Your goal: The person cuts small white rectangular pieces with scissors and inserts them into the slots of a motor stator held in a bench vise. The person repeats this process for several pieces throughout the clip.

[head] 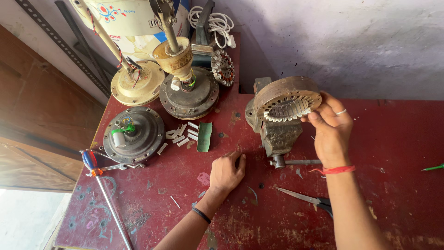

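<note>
Worn red bench (393, 139): right hand (330, 134) pinches the slotted stator (286, 103) steady above the vise (277, 134); left hand (226, 172) braces beside it, fingers curled, empty.

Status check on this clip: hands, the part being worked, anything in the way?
Right hand gripping stator ring above bench vise. Left hand flat on red table, empty. Scissors lie near; nothing blocking.
</note>
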